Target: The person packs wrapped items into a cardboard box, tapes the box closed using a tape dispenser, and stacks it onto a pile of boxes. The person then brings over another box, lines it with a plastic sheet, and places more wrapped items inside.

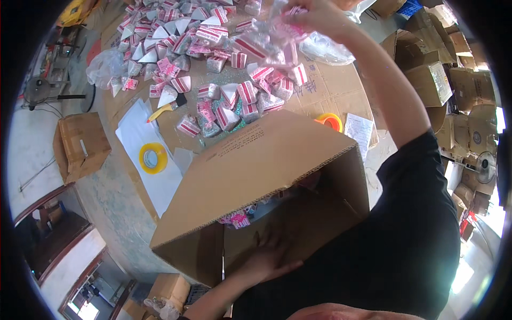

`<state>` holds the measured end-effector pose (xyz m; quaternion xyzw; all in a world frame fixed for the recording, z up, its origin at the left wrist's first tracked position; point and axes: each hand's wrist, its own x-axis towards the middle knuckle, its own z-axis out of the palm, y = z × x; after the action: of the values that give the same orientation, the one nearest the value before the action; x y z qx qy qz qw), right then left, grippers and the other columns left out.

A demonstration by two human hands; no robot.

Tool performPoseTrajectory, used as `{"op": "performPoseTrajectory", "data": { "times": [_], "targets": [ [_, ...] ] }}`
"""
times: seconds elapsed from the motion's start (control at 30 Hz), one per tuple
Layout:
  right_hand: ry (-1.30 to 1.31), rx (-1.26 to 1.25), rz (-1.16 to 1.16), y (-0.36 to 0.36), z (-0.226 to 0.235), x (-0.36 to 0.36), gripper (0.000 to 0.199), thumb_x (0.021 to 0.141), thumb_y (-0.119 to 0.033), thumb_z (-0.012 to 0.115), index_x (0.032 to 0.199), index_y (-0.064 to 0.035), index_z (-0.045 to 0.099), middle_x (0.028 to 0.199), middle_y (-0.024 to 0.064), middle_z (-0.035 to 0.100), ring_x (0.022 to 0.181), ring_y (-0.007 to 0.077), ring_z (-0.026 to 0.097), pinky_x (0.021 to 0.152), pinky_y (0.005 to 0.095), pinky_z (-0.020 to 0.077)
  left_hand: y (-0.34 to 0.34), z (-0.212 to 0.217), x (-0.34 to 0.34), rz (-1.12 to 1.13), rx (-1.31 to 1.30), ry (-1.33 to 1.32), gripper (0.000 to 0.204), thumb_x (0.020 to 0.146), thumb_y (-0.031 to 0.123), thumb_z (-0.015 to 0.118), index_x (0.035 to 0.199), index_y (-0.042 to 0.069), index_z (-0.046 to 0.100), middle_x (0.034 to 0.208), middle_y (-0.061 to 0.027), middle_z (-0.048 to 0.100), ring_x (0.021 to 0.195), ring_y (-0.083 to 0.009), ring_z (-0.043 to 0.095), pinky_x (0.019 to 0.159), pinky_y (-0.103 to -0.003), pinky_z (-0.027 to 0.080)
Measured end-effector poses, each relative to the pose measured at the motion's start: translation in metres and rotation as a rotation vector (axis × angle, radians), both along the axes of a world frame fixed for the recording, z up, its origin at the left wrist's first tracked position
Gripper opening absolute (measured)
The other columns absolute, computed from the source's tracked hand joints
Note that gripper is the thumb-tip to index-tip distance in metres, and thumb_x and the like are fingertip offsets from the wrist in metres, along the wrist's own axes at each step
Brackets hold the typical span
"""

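A large brown cardboard box (266,165) lies tilted in front of me, its mouth facing my body. My left hand (269,253) rests inside that mouth with fingers spread flat against the lower wall. Several pink packets (234,220) show in the box, partly in shadow. Far up at the right, my right hand (314,18) is closed on a cluster of pink-and-silver wedge-shaped packets (272,40), blurred by motion. Below and left of it spreads a big heap of similar wedge packets (176,37), white, pink and red-striped like cake slices.
A yellow tape roll (153,158) lies on white paper (136,130) at the left, near a yellow-handled scraper or brush (161,112). An orange tape ring (330,121) and a printed sheet (358,133) sit right of the box. Clear plastic bags (326,49) and stacked cartons (432,80) stand beyond.
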<state>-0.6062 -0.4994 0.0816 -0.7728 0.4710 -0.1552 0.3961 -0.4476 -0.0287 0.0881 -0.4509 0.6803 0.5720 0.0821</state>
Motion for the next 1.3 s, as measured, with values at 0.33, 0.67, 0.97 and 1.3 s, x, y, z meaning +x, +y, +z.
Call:
{"op": "performPoseTrajectory", "data": {
  "times": [0.33, 0.67, 0.97, 1.3],
  "targets": [
    [-0.299, -0.154, -0.057, 0.099, 0.215, -0.004, 0.032, 0.092, -0.020, 0.071, 0.117, -0.0012, 0.062, 0.094, 0.0029, 0.067, 0.087, 0.0082, 0.061, 0.079, 0.0233, 0.0492, -0.009, 0.004, 0.002, 0.040, 0.044, 0.153, 0.079, 0.095, 0.063, 0.041, 0.155, 0.013, 0.025, 0.148, -0.0330, 0.032, 0.135, -0.0523, 0.034, 0.111, -0.050, 0.033],
    [-0.380, -0.128, 0.296, 0.216, 0.186, -0.034, 0.039, 0.080, -0.011, 0.077, 0.116, -0.0020, 0.065, 0.109, 0.0086, 0.068, 0.101, 0.0181, 0.065, 0.090, 0.0324, 0.0506, -0.080, 0.100, 0.071, -0.044, -0.242, 0.607, 0.037, 0.092, 0.023, 0.064, 0.124, 0.004, 0.061, 0.105, -0.0199, 0.067, 0.091, -0.0354, 0.067, 0.080, -0.042, 0.054],
    [0.477, -0.067, 0.373, 0.291, 0.041, -0.028, 0.027, 0.085, -0.021, 0.064, 0.108, -0.0053, 0.064, 0.102, 0.0112, 0.063, 0.096, 0.0298, 0.064, 0.081, 0.0395, 0.0524, -0.252, -0.055, 0.218, 0.601, -0.360, 0.131, 0.026, 0.095, 0.026, 0.064, 0.104, 0.002, 0.064, 0.097, -0.0062, 0.067, 0.091, -0.0167, 0.064, 0.082, -0.030, 0.049],
    [0.455, -0.087, 0.301, 0.280, 0.044, -0.024, 0.030, 0.086, -0.027, 0.066, 0.107, -0.0055, 0.065, 0.102, 0.0098, 0.063, 0.098, 0.0275, 0.061, 0.087, 0.0377, 0.0498, -0.255, -0.247, 0.139, -0.088, -0.618, -0.480, 0.088, 0.065, 0.044, 0.086, 0.134, 0.010, 0.043, 0.134, -0.0233, 0.048, 0.107, -0.0454, 0.060, 0.091, -0.050, 0.050]
  ]
}}
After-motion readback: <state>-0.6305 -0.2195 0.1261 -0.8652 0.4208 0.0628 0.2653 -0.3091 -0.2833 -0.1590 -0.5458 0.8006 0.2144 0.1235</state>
